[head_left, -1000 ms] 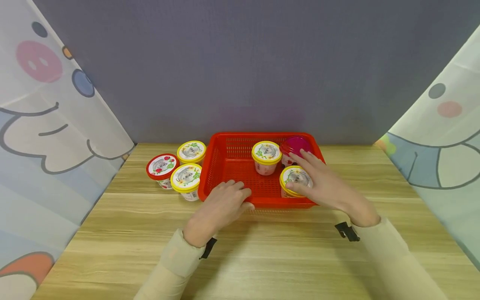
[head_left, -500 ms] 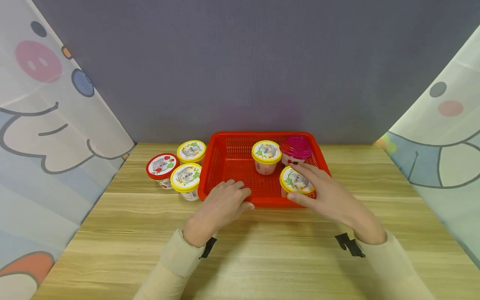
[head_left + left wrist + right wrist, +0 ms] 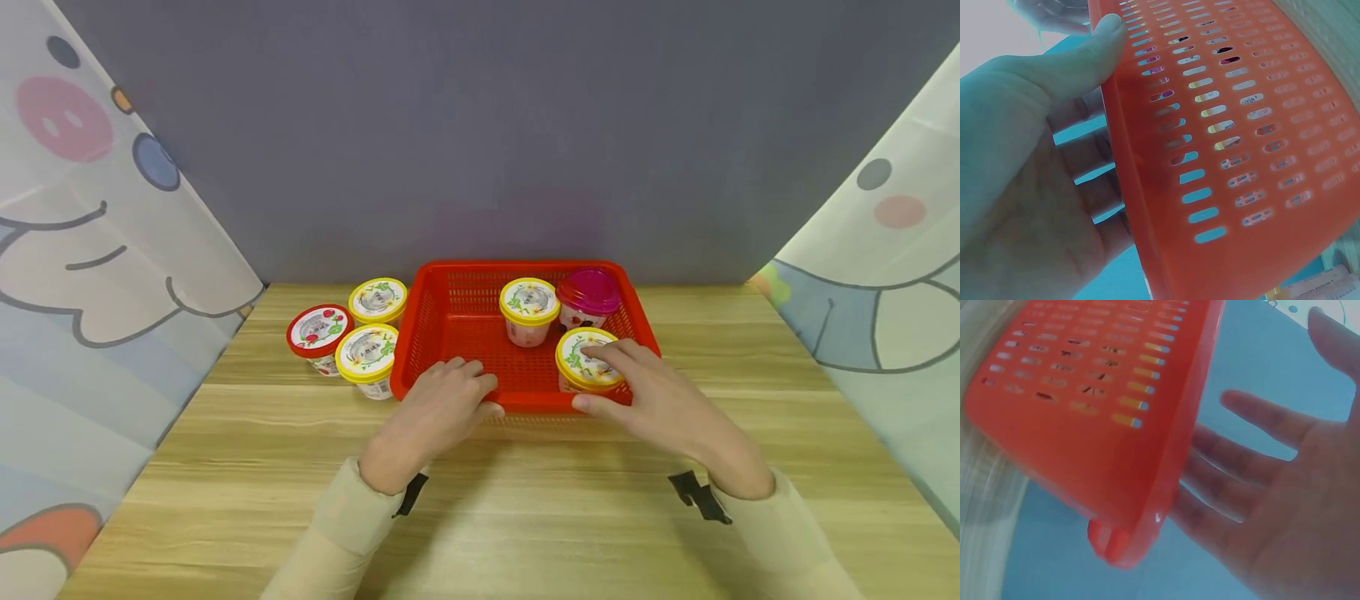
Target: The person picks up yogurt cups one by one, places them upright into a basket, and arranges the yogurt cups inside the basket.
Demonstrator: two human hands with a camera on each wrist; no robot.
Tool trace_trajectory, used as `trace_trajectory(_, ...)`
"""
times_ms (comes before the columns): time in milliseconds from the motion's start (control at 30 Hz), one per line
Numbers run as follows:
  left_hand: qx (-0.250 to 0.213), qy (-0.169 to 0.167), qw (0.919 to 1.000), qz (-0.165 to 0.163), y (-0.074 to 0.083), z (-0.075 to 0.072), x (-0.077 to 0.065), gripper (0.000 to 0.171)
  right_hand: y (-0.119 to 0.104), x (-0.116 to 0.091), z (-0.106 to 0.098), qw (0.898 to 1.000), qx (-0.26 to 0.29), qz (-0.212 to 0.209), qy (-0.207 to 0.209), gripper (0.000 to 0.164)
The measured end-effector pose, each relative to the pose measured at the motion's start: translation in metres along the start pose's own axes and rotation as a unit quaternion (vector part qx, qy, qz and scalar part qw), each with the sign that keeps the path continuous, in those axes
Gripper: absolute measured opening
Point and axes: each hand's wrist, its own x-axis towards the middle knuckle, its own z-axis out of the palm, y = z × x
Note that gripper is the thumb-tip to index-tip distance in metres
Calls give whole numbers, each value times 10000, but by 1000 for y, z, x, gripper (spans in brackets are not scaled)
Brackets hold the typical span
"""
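Observation:
In the head view my left hand (image 3: 431,412) holds the front rim of a red plastic basket (image 3: 536,403). Its thumb lies on the outer wall (image 3: 1166,250) in the left wrist view, with the fingers over the rim. My right hand (image 3: 660,404) hovers at the basket's front right corner, fingers extended and thumb apart. Beneath its fingers, inside the basket, stands a tub with a yellow-rimmed lid (image 3: 588,354). Behind it are another yellow-lidded tub (image 3: 528,302) and a tub with a magenta lid (image 3: 590,292). Whether my right fingers touch the near tub is unclear.
Left of the basket, on the wood-grain table (image 3: 525,517), stand a red-lidded tub (image 3: 319,331) and two yellow-lidded tubs, one behind (image 3: 378,300) and one in front (image 3: 367,353). A grey panel (image 3: 480,133) rises at the back, between cartoon-printed side curtains.
My right hand has drawn back toward the basket's front right corner and lowered, uncovering the magenta lid. The left hand stays on the rim. The whole head view has shifted slightly.

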Motion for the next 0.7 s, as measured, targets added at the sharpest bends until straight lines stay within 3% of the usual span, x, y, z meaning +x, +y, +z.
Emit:
trace_trajectory(333, 36, -124, 9999, -10, 0, 0, 1, 23, -2, -2, 0, 9992, -256, 168, -271, 72)
trace_trajectory(700, 71, -126, 9999, -45, -1, -1, 0, 24, -1, 3, 5, 9956, -903, 134, -231, 46)
